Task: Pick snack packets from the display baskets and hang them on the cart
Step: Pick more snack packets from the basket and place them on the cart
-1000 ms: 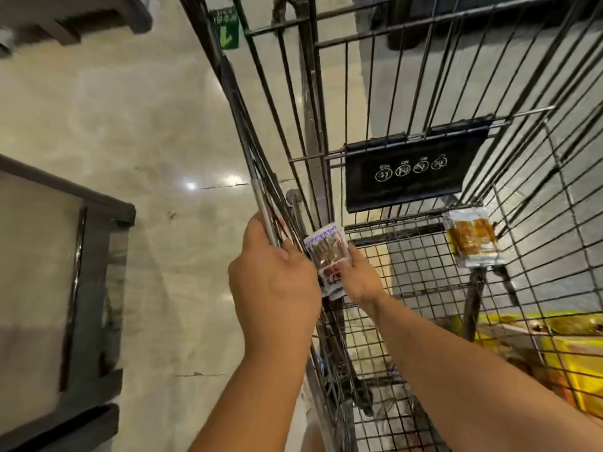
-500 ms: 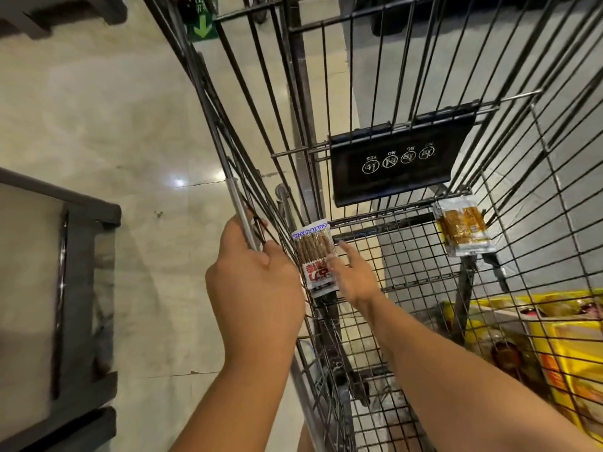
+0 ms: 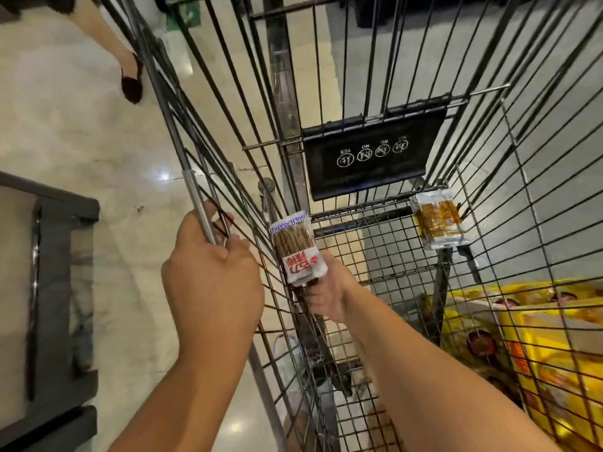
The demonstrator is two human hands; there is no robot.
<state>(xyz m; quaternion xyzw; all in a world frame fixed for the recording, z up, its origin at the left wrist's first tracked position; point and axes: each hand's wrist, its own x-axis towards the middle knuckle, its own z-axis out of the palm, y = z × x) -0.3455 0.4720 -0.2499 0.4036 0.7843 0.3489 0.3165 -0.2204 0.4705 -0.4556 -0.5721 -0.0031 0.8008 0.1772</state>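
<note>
Your stick packet [image 3: 297,247], clear with red lettering, stands upright against the left wire wall of the cart [image 3: 194,197]; a golden packet [image 3: 437,223] sits at the far mesh corner.

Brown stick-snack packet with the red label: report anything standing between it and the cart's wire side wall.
Nothing visible does. The right hand holds the clear packet of brown sticks right beside the black wire side wall. The left hand grips the grey top rail, off to one side.
</note>
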